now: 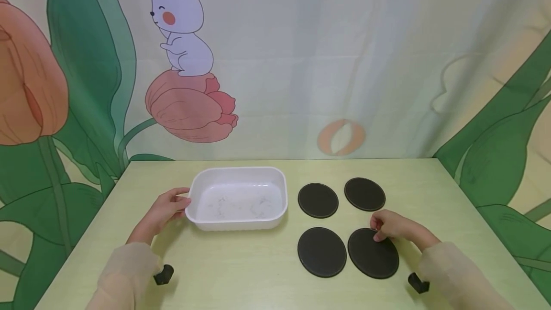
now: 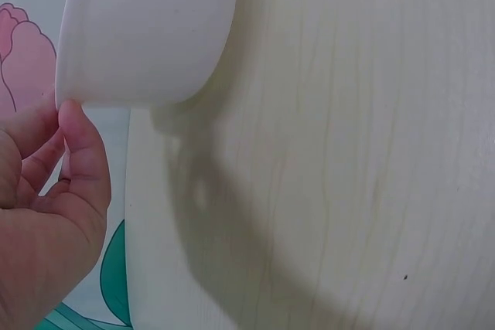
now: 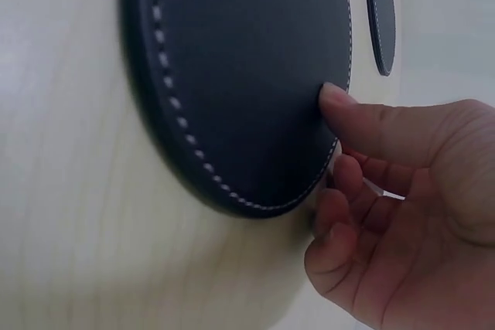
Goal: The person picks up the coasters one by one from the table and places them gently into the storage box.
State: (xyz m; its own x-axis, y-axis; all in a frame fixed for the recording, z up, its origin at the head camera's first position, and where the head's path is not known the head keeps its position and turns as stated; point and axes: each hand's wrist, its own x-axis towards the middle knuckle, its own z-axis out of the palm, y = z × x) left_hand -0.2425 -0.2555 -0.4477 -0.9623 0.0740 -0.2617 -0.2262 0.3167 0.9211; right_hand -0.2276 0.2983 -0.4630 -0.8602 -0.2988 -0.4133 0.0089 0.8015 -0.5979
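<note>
A white rectangular dish (image 1: 239, 224) with rounded corners sits left of centre on the table. My left hand (image 1: 167, 210) pinches its left rim between thumb and fingers; in the left wrist view the dish's side wall (image 2: 155, 28) rises above the hand (image 2: 58, 183). To the right lie round black coasters in two rows. My right hand (image 1: 395, 226) pinches the far right edge of the front right coaster (image 1: 373, 257). In the right wrist view the thumb of that hand (image 3: 402, 214) lies on top of the stitched coaster (image 3: 247, 75), with the other fingers curled at its edge.
Three other coasters lie close by: front left (image 1: 322, 252), back left (image 1: 318, 200) and back right (image 1: 364, 194). The pale wooden table (image 1: 241, 271) ends at a patterned curtain (image 1: 275, 61) behind it. Each wrist carries a small black device.
</note>
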